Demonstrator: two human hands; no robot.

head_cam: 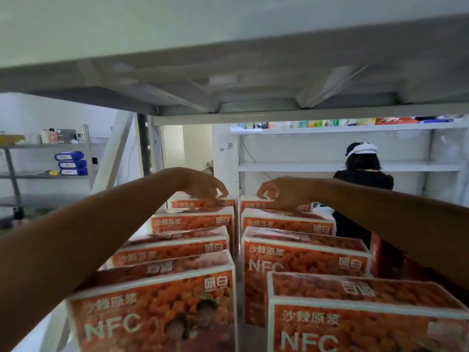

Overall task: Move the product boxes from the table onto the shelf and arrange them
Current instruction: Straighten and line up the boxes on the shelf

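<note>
Product boxes [304,262] stand in two rows on the shelf [279,119], centre frame. Left hand [205,189] and right hand [281,193] each curl fingertips onto a rearmost box's top, apparently arranging. Next move likely calls for nudging both square and flush.

Two rows of product boxes [162,308] run from near to far. Each is bright orange, printed all over with a pattern of small orange-red berries, edged in white bands and lettered in white, with "NFC" large on the front. The shelf board overhead [228,72] is pale grey. Near right, beside the boxes, are dark red packs [385,255]. A grey metal rack [12,171] at far left holds three deep blue packs [71,163] with white labels. A white shelving unit [330,166] at far right has green, yellow, red and blue goods [355,121] along its top. A person [363,176] there wears black, with a white and navy cap [361,148].
</note>
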